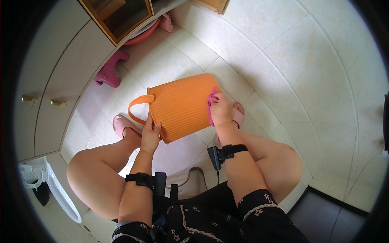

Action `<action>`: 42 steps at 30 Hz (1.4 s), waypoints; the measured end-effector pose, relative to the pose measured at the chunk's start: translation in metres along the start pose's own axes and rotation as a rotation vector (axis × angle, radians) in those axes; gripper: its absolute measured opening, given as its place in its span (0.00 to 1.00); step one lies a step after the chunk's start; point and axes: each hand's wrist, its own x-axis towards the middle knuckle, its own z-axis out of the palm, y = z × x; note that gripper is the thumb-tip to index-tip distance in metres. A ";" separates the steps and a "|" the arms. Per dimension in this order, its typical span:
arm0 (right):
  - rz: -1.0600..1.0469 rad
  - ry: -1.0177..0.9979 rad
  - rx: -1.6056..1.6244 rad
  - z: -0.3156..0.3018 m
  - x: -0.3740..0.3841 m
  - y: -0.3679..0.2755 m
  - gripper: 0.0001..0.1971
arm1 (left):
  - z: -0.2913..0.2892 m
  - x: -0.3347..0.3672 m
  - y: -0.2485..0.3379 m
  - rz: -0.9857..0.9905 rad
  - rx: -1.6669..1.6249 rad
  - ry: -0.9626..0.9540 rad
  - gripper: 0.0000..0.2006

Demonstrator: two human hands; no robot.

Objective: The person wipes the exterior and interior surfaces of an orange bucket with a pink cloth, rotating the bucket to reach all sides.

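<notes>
An orange ribbed plastic bucket (182, 107) lies tipped on its side between my feet, its looped handle (137, 107) toward the left. My left hand (150, 133) grips the bucket's rim at the left end, thumb on the outer wall and the other fingers partly hidden behind the edge. At the bucket's right end, my right hand (222, 109) is closed on a pink cloth (212, 106), which presses against the ribbed side near the base. The bucket's inside is hidden from here.
Grey cabinets (60, 81) with brass knobs line the left. A magenta plastic stool (111, 71) stands by them, and a red basin (142, 35) sits beneath a wood-framed glass door (121, 16). White plastic ware (60, 190) is at lower left. Tiled wall rises at right.
</notes>
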 end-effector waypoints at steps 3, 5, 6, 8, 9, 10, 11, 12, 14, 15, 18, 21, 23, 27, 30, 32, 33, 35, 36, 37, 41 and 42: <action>-0.124 0.065 0.015 0.033 -0.012 0.005 0.06 | -0.012 0.006 -0.009 0.049 0.012 -0.015 0.31; -0.339 0.040 0.033 0.048 -0.045 -0.030 0.09 | -0.027 0.009 -0.020 0.098 0.004 -0.028 0.30; -0.313 -0.081 0.081 0.050 -0.060 -0.048 0.06 | -0.028 0.011 -0.024 0.162 -0.010 -0.062 0.30; -0.444 -0.194 -0.116 0.059 -0.075 -0.063 0.05 | -0.030 0.016 -0.027 0.178 0.064 -0.079 0.30; -0.456 -0.201 -0.188 0.063 -0.079 -0.066 0.05 | -0.030 0.017 -0.027 0.191 0.137 -0.100 0.30; -0.450 -0.205 -0.188 0.059 -0.078 -0.065 0.05 | -0.024 0.007 -0.007 0.055 0.146 -0.105 0.30; -0.377 -0.222 -0.133 0.052 -0.073 -0.060 0.04 | -0.025 0.009 -0.010 0.049 0.148 -0.108 0.30; -0.313 -0.233 -0.078 0.041 -0.066 -0.058 0.06 | -0.026 0.009 -0.008 0.052 0.147 -0.093 0.30; -0.215 -0.174 -0.015 0.026 -0.045 -0.046 0.05 | -0.027 0.010 -0.014 0.048 0.142 -0.079 0.30; -0.195 -0.113 -0.131 0.020 -0.034 -0.034 0.05 | -0.028 0.013 -0.019 0.094 0.120 -0.095 0.30; -0.172 -0.101 -0.209 0.002 -0.016 -0.021 0.06 | -0.027 0.013 -0.021 0.179 0.135 -0.101 0.30; -0.173 -0.132 -0.191 0.009 -0.019 -0.026 0.07 | -0.022 0.010 -0.016 0.203 0.182 -0.093 0.30; -0.446 -0.044 -0.186 0.025 -0.030 -0.036 0.03 | -0.023 0.007 -0.010 0.189 0.199 -0.079 0.30; -0.509 -0.087 -0.198 0.031 -0.032 -0.048 0.06 | -0.023 0.009 -0.013 0.174 0.131 -0.089 0.30; -0.441 -0.121 -0.149 0.018 -0.028 -0.031 0.07 | -0.022 0.005 -0.008 0.150 0.146 -0.093 0.30; -0.383 -0.125 -0.126 0.011 -0.023 -0.009 0.08 | -0.018 0.000 0.000 0.094 0.165 -0.093 0.31; -0.382 -0.126 -0.130 0.006 -0.023 -0.005 0.08 | -0.018 -0.002 0.002 0.107 0.175 -0.095 0.31; -0.295 -0.090 -0.131 0.001 -0.023 0.000 0.08 | -0.018 -0.001 -0.001 0.118 0.182 -0.099 0.31; -0.293 -0.088 -0.133 0.001 -0.024 -0.003 0.08 | -0.018 0.002 -0.003 0.163 0.210 -0.096 0.31; -0.341 -0.056 -0.178 0.005 -0.026 -0.008 0.08 | -0.017 0.003 -0.004 0.209 0.239 -0.094 0.31; -0.482 -0.083 -0.126 0.030 -0.042 -0.044 0.05 | -0.019 -0.001 0.001 0.163 0.243 -0.095 0.31; -0.510 -0.105 -0.129 0.038 -0.050 -0.057 0.05 | -0.021 0.000 -0.002 0.125 0.188 -0.107 0.31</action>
